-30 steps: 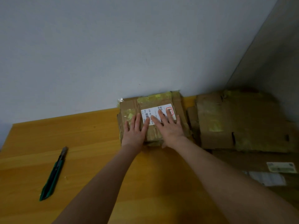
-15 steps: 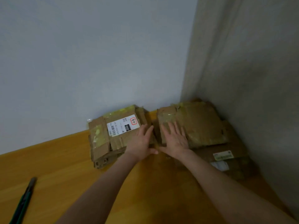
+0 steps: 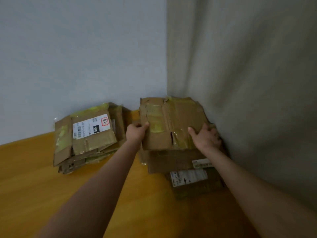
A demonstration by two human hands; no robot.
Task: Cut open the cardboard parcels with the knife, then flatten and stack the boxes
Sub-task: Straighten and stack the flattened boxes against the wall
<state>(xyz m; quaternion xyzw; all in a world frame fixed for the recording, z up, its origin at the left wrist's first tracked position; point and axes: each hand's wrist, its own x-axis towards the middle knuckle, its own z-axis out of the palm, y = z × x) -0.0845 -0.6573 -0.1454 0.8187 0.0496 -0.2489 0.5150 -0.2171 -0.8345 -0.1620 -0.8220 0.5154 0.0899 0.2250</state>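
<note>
Left hand (image 3: 136, 133) and right hand (image 3: 205, 137) grip a flattened box (image 3: 171, 122) by its sides.

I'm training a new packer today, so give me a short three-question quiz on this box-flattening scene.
1. True or false: the left hand and right hand both grip the flattened box.
2. Where does the labelled stack lie from that box? A: to its left. B: on top of it. C: underneath it.
3. Is the knife in view?
Key: 1 true; 2 A; 3 no.
</note>
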